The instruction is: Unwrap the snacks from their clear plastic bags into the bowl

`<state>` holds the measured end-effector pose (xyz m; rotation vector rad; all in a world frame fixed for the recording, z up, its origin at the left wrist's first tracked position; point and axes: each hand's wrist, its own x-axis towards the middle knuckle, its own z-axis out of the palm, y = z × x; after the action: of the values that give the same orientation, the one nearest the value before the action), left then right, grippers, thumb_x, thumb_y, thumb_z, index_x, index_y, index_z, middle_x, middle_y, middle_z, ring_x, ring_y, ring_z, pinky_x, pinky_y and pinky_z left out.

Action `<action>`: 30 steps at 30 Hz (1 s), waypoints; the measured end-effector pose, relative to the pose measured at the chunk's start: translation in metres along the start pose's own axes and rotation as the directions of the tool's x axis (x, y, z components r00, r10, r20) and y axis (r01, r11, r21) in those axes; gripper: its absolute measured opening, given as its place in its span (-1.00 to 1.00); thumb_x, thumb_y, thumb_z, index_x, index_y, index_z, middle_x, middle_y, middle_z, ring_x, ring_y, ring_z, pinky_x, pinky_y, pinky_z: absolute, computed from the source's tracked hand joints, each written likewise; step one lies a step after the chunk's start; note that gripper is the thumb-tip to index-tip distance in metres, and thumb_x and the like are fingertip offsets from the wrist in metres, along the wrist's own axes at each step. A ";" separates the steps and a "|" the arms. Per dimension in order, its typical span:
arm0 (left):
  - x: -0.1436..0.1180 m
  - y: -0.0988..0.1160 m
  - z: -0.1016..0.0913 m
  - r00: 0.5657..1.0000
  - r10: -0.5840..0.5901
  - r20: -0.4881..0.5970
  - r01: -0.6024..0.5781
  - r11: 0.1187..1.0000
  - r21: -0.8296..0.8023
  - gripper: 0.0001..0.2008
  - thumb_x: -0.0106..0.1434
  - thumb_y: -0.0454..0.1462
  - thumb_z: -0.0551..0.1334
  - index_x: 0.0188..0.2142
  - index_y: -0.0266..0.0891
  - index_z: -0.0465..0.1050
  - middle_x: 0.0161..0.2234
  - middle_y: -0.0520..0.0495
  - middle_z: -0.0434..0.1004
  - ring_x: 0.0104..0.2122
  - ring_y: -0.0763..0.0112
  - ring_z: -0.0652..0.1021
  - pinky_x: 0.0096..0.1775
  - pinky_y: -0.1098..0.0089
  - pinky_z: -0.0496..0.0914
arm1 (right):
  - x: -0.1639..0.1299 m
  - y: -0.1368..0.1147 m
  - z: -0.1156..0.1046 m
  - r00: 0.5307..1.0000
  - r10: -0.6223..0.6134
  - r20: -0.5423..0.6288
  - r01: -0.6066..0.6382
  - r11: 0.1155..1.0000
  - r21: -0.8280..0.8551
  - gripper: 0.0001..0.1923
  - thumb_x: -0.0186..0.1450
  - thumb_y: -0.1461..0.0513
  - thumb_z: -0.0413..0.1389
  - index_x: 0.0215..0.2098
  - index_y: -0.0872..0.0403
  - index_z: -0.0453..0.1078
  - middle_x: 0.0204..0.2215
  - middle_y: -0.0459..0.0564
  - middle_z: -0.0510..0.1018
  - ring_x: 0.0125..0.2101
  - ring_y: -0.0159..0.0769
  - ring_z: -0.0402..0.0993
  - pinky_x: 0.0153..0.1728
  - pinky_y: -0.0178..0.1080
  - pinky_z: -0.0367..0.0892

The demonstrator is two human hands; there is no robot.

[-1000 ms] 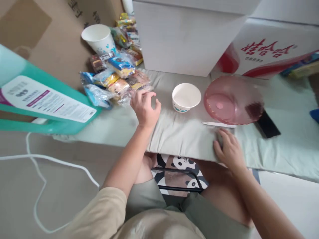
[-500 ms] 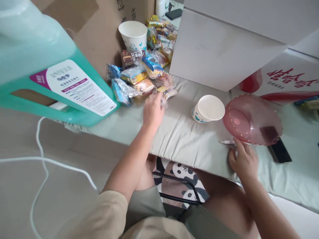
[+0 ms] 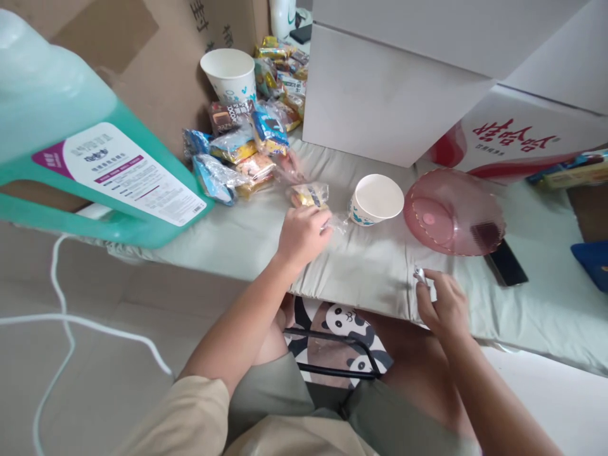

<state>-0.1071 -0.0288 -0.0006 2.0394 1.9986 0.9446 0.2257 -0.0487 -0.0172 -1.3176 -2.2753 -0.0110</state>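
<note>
We see the left hand with its fingers closed on the near end of a wrapped snack packet, which lies to the right of the heap of packets, apart from most of it. The fingers of the right hand pinch a small white tool (its exact kind we cannot tell). As we judge, it is an early stage: both hands have their things, but the wrapper looks unopened, though we cannot be sure of this.

Concerning the room, cloth of the bench shows between our two hands. The front edge of the bench runs near the right hand, and both forearms cross it. Beyond the packet, the paper cup stands near, with the pink bowl just beside it. The white box limits the back, and the green jug the left side.
</note>
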 end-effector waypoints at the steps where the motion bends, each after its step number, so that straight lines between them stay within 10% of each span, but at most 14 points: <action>1: -0.002 0.004 0.001 1.000 0.010 0.004 -0.010 1.000 -0.014 -0.87 0.19 -0.38 0.22 -0.33 -0.18 0.54 -0.31 -0.10 0.65 -0.17 0.16 0.61 -0.03 0.10 0.33 | 0.004 -0.009 0.001 0.999 0.040 0.006 -0.040 0.998 0.057 -0.86 0.36 0.20 0.03 -0.19 0.03 0.41 -0.37 0.04 0.59 -0.35 -0.17 0.51 -0.27 -0.18 0.37; 7: -0.016 0.030 0.007 0.980 0.169 0.106 -0.122 0.928 -0.352 -0.92 0.15 -0.35 0.25 -0.37 -0.18 0.53 -0.41 0.02 0.63 -0.34 0.34 0.59 -0.01 0.16 0.35 | 0.030 -0.043 0.031 0.942 0.287 0.174 -0.334 0.757 0.561 -0.88 0.37 0.15 -0.01 -0.22 0.01 0.29 -0.48 -0.12 0.42 -0.47 -0.32 0.36 -0.38 -0.25 0.29; 12: -0.021 0.040 0.014 0.944 0.292 0.152 -0.168 0.824 -0.541 -0.90 0.28 -0.28 0.21 -0.31 -0.20 0.52 -0.40 -0.01 0.59 -0.42 0.44 0.55 -0.33 0.41 0.40 | 0.036 -0.050 0.045 0.944 0.146 0.295 -0.325 0.547 0.772 -0.66 0.28 0.08 0.22 -0.03 -0.01 0.32 -0.51 -0.21 0.29 -0.55 -0.40 0.23 -0.47 -0.29 0.23; 19: -0.015 0.022 0.038 0.998 -0.023 0.057 0.045 0.907 -0.419 -0.62 0.14 -0.23 0.37 -0.03 -0.13 0.44 -0.11 -0.09 0.49 -0.12 0.29 0.54 -0.10 0.29 0.49 | 0.053 -0.058 0.054 0.925 0.250 0.286 -0.379 0.575 0.725 -0.66 0.22 0.01 0.28 -0.14 0.01 0.48 -0.16 0.04 0.45 -0.22 -0.22 0.42 -0.10 -0.10 0.41; 24: -0.017 0.025 0.036 0.945 -0.205 0.254 0.261 0.942 -0.210 -0.59 0.13 -0.13 0.41 -0.05 -0.15 0.45 -0.11 -0.17 0.50 0.00 0.07 0.50 0.11 0.00 0.40 | 0.064 -0.065 0.066 0.832 0.408 0.376 -0.542 0.453 0.708 -0.44 0.10 0.07 0.31 0.03 0.02 0.34 -0.14 0.02 0.49 -0.24 -0.20 0.46 -0.13 -0.09 0.44; 30: -0.019 0.035 0.042 0.939 -0.110 0.325 0.302 0.713 -0.632 -0.52 0.11 -0.07 0.42 -0.04 -0.12 0.32 -0.13 -0.06 0.51 -0.27 0.37 0.58 -0.23 0.34 0.51 | 0.059 -0.061 0.057 0.885 0.361 0.294 -0.435 0.417 0.798 -0.57 0.17 0.02 0.27 -0.06 0.00 0.37 -0.23 -0.05 0.53 -0.23 -0.21 0.47 -0.11 -0.11 0.42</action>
<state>-0.0539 -0.0366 -0.0227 1.4043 1.4007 1.0710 0.1287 -0.0184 -0.0270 -1.2122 -1.5076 1.2080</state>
